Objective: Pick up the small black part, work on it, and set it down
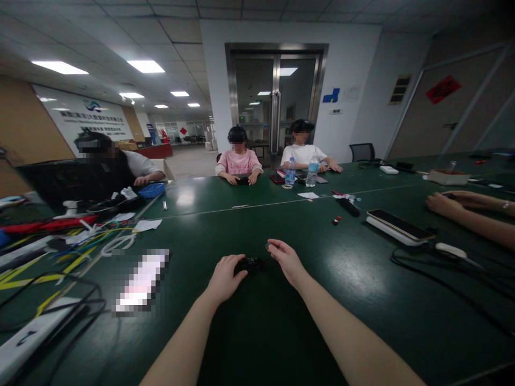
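My left hand (226, 277) rests on the green table (257, 225) with its fingers curled round the left end of a small black object (249, 263). My right hand (284, 258) hovers just right of that object, thumb and forefinger pinched on a tiny part I cannot make out. Both forearms reach in from the bottom edge.
Cables and yellow wires (60, 257) crowd the left, beside a power strip (28, 338) and a phone (141, 281). Right: a phone on a white block (398, 227), black cables (442, 268), another person's hands (446, 203). Far side: three seated people, two water bottles (311, 171), a blue tray (152, 190).
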Demonstrator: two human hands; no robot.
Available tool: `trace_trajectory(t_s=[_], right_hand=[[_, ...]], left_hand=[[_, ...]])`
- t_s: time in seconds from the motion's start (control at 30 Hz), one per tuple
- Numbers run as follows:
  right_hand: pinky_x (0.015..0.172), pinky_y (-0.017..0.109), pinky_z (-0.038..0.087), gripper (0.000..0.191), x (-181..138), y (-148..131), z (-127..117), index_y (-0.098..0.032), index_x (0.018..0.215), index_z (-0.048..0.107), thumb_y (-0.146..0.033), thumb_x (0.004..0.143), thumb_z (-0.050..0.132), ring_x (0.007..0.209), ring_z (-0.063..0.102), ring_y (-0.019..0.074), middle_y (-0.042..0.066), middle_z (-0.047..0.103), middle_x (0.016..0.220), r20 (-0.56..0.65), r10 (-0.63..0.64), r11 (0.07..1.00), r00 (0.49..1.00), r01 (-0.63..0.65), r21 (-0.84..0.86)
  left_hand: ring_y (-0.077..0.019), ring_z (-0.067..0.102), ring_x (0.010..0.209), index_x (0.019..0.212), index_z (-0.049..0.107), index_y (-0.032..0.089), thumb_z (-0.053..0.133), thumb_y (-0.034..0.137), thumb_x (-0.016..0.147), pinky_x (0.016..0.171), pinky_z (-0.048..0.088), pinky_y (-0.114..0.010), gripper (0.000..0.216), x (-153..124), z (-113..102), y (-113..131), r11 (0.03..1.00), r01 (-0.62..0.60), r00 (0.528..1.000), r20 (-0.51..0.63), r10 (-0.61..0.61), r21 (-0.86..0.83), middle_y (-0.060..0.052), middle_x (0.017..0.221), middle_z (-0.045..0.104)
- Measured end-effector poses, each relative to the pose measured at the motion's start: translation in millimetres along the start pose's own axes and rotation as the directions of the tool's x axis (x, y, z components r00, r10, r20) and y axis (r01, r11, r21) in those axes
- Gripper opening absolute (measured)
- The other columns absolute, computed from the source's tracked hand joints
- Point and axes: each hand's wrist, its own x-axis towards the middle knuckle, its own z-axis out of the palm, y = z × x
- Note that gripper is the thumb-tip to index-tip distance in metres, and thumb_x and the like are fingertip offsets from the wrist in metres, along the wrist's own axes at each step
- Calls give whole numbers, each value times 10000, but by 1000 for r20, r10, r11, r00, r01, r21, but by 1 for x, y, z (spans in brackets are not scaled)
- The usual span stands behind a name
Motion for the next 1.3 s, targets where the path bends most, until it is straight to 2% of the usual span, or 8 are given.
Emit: trace_trajectory(t_s=[0.47, 0.77, 1.0, 1.3], right_hand=[[823, 371, 464, 386, 5, 1, -7, -240, 1081, 554, -437, 748, 545, 1026, 567, 227, 62, 599, 1116, 2, 37, 996, 999, -37, 77], [848, 357, 446, 325, 5, 1, -7, -239, 1005, 594, -397, 721, 593, 1001, 572, 211, 47, 625, 1038, -4, 77, 968, 997, -74, 240], [818, 317, 436, 304, 4, -2, -5, -228, 942, 630, -376, 677, 657, 938, 575, 192, 42, 639, 968, -24, 112, 935, 993, -97, 342], [823, 312, 434, 282, 4, -2, -6, -241, 938, 636, -359, 683, 661, 921, 570, 178, 34, 631, 977, -12, 120, 933, 993, -109, 344]], left_hand=[[-211, 434, 1145, 1203, 475, 250, 497, 359, 797, 974, 309, -364, 421, 1, 4, -5, 999, -37, 999, -26, 37, -16, -37, 1214, 527], [-217, 425, 1154, 1216, 466, 251, 491, 350, 801, 972, 303, -369, 427, 1, 2, -2, 1000, -5, 1000, -3, 4, -22, -40, 1226, 518], [-205, 437, 1133, 1204, 479, 244, 500, 358, 794, 968, 308, -351, 426, 1, 4, -6, 999, -46, 999, -28, 46, -4, -37, 1208, 528], [-213, 415, 1162, 1213, 470, 248, 487, 358, 789, 980, 296, -374, 439, 0, 1, 0, 1000, 8, 1000, 3, -8, -17, -33, 1237, 512]])
